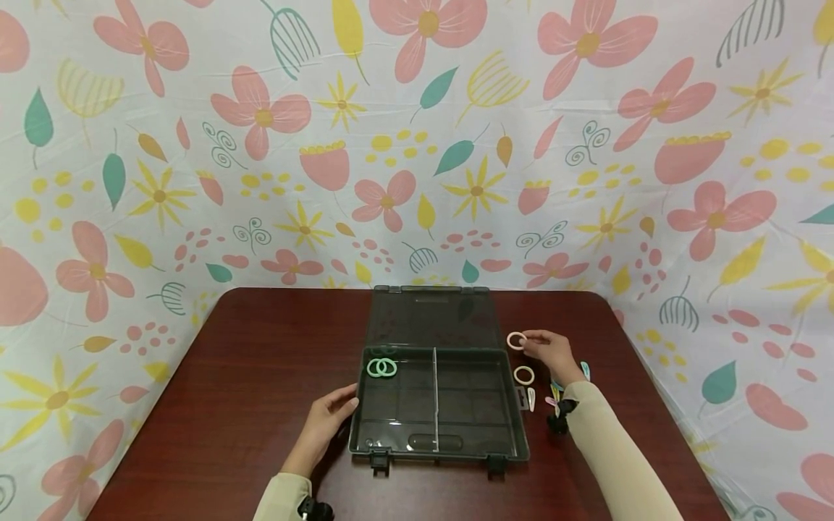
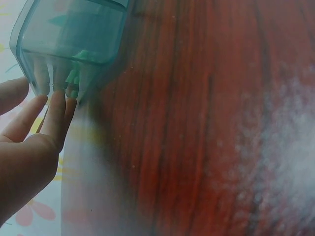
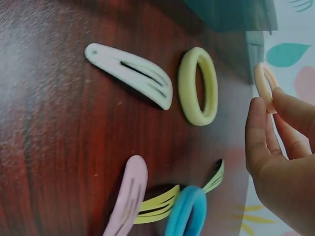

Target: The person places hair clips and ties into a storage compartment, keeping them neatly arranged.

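My right hand (image 1: 552,353) pinches a peach hair tie (image 3: 264,83) between thumb and fingertips, just right of the box's hinge side. The left hand (image 1: 323,420) rests its straight fingers against the left wall of a dark see-through plastic box (image 1: 472,405). This box has its lid (image 1: 430,318) folded back and a white divider (image 1: 436,398) down the middle. Two overlapping green hair ties (image 1: 381,367) lie in the upper left of its left compartment. Under the right hand are a pale yellow hair tie (image 3: 198,87) and a white snap clip (image 3: 130,73).
Nearer my right wrist lie a pink snap clip (image 3: 129,196), a yellow clip (image 3: 156,206), a green clip (image 3: 215,177) and blue hair ties (image 3: 187,211). Two latches (image 1: 380,462) stick out from the box's front edge. A flowered cloth (image 1: 417,145) hangs behind the brown table (image 1: 260,347).
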The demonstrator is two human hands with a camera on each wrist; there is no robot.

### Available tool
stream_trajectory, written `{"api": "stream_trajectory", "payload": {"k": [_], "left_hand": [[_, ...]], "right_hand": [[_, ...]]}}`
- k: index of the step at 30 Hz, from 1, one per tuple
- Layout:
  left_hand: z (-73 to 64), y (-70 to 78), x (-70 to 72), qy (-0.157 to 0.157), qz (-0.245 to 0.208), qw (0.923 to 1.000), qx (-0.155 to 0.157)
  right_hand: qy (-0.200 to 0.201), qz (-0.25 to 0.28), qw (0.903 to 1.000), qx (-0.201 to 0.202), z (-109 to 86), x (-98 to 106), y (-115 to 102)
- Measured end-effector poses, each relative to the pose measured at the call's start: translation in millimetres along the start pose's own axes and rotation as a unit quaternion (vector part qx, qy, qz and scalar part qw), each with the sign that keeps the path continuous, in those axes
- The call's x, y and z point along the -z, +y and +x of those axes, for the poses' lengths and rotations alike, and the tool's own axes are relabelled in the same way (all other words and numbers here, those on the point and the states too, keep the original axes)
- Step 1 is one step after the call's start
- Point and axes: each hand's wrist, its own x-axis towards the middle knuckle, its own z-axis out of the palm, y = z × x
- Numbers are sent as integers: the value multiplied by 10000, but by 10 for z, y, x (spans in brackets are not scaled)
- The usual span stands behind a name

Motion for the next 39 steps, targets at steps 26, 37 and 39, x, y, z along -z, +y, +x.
{"api": "stream_trajectory", "payload": {"k": [26,37,39], "left_hand": [[13,-33,4,32,-139,9998,-119],[10,-19,3,10,-96,9999,-99],[12,-25,5,1,-87,9999,-93]], "right_hand": [[-437,883,9924,740,-94,-533,-674],[-848,810,9910,649,-278,-943,-899],[-821,721,9917,673,-246,-1025,-849]]}}
